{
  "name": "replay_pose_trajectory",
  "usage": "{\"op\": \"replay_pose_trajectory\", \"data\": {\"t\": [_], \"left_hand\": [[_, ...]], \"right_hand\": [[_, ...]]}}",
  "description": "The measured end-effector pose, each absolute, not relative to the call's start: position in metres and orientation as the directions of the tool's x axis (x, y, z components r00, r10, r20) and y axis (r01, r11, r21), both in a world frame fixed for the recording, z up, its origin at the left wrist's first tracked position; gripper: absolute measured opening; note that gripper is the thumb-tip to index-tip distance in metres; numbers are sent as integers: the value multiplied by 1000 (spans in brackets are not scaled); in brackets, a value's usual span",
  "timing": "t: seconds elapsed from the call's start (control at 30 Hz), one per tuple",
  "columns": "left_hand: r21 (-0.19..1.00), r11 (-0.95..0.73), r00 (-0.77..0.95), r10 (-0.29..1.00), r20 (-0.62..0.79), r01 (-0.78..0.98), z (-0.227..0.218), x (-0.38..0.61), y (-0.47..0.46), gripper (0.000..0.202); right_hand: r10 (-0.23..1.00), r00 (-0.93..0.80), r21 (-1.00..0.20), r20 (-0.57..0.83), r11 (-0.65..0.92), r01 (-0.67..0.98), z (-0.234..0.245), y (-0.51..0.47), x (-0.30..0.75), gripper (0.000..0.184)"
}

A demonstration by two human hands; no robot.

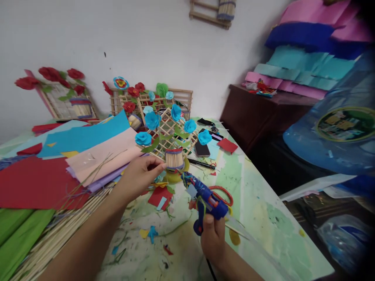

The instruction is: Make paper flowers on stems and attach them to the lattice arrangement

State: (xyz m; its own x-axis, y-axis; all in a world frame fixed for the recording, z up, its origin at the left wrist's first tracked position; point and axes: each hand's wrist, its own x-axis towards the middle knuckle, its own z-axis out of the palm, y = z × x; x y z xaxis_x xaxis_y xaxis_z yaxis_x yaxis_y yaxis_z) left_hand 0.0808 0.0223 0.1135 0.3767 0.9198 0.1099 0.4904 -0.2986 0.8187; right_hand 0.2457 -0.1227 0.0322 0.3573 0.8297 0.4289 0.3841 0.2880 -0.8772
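My left hand [140, 175] pinches the edge of a wooden lattice frame [170, 134] decked with blue paper flowers and green leaves, close to a small bundle of sticks [174, 158] fixed on its lower part. The frame is tilted up off the table. My right hand [213, 236] is closed round the grip of a blue hot glue gun [205, 199], whose nozzle points up and left toward the stick bundle, a short gap away.
Sheets of coloured paper [73, 156] and a heap of thin sticks [58, 230] lie left. More flower frames [67, 97] lean on the wall. Red-handled scissors [225, 193], a phone [202, 149] and a pen [202, 164] lie on the paint-stained table [263, 218]. A dark cabinet [258, 113] stands right.
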Motion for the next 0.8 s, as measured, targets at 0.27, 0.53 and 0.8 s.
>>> {"op": "replay_pose_trajectory", "data": {"t": [0.27, 0.53, 0.8], "left_hand": [[937, -157, 548, 836, -43, 312, 122, 70, 25, 29], [984, -54, 569, 821, -54, 172, 125, 78, 15, 25], [991, 18, 597, 797, -94, 132, 125, 88, 8, 22]], "right_hand": [[936, 347, -936, 52, 166, -309, 39, -105, 248, 57], [881, 432, -965, 191, 248, -80, 34, -113, 246, 54], [842, 315, -895, 439, 377, 239, 17, -126, 250, 50]]}}
